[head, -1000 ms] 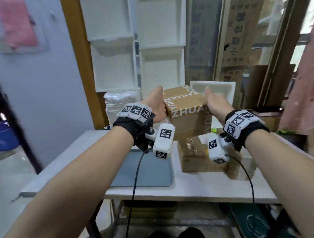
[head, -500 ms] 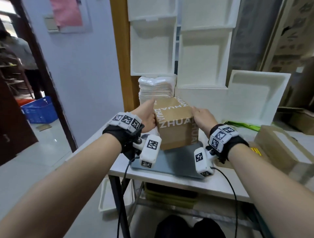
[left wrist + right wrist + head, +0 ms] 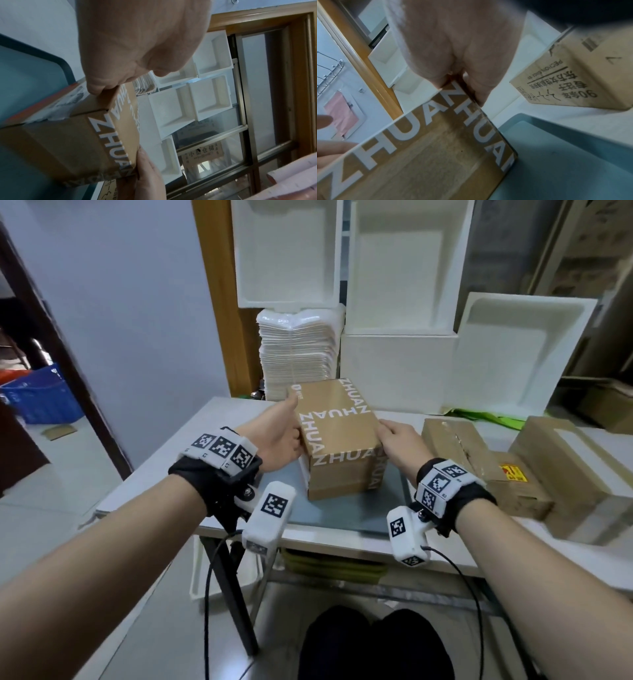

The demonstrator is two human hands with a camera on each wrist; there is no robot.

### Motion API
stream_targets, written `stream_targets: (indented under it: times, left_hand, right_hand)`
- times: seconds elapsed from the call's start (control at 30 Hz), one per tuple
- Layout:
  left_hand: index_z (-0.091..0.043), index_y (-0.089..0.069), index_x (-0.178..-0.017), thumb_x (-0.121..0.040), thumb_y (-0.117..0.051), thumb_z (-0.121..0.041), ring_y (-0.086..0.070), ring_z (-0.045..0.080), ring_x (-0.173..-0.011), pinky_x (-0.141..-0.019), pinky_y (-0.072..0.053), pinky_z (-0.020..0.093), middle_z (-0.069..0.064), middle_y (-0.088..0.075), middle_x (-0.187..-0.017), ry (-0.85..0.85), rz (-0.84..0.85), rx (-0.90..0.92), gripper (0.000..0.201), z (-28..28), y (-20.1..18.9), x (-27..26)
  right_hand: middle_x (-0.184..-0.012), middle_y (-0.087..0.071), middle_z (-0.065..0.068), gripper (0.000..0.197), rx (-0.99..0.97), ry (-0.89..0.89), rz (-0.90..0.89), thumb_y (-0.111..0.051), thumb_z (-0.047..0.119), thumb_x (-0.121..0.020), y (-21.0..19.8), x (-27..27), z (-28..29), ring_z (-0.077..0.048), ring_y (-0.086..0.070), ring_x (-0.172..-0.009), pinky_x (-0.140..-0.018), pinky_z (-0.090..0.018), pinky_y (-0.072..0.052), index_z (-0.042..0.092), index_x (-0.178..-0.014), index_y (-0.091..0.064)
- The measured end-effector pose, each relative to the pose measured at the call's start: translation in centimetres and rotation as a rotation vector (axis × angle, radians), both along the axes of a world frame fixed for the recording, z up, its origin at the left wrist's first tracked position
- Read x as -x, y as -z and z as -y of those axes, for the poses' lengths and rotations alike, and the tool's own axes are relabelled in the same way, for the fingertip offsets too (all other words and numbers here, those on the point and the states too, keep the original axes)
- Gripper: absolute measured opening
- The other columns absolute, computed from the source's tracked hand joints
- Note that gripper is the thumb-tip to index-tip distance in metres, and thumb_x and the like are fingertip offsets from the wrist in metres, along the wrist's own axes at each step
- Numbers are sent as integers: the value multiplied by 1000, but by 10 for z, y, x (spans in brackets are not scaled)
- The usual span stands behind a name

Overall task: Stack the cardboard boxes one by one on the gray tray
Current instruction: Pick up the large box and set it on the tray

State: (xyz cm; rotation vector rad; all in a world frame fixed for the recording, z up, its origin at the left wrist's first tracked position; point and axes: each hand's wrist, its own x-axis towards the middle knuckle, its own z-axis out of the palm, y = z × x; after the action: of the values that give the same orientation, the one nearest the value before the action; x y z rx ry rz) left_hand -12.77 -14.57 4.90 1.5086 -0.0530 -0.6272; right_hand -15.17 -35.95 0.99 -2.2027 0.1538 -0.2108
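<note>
Nearest to us, our two bare forearms reach forward over the front edge of a white table (image 3: 219,419), each wrist wearing a black strap with white marker blocks. Between them we hold a brown cardboard box (image 3: 337,436) printed with white "ZHUAN" lettering. Our left hand (image 3: 279,436) grips its left side, thumb lying along the top edge and fingers out of sight behind the side. Our right hand (image 3: 399,441) grips the right top edge, fingers curled over the corner. The box sits on or just above the gray tray (image 3: 346,513); we cannot tell whether it touches. To the right, on the table, several other cardboard boxes (image 3: 455,443) lie side by side, apart from the tray. Farther back stand a stack of white foam sheets (image 3: 296,354) and white foam trays (image 3: 397,275) leaning against the wall.
</note>
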Motion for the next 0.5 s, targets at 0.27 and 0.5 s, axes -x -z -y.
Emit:
stream_targets:
  times: [0.27, 0.5]
  left_hand:
    - [-2, -4, -155, -100, -16, -59, -13, 23, -151, -123, -13, 38, 13, -6, -164, -216, 18, 19, 81, -24, -10, -61]
    - [-6, -9, -156, -100, -8, -58, -7, 21, -152, -123, -9, 36, 7, -8, -165, -278, 98, 30, 76, -32, -1, -110]
  right_hand:
    - [-135, -57, -7, 49, -74, -91, 30, -33, 40, -104, -10, 4, 2, -23, -48, -128, -105, -31, -33, 7, -132, -55]
    - [-160, -27, 3, 65, -375, -7, 55, -22, 54, -101, -11, -5, -5, -11, -24, -147, -110, -20, -16, 17, -153, -27]
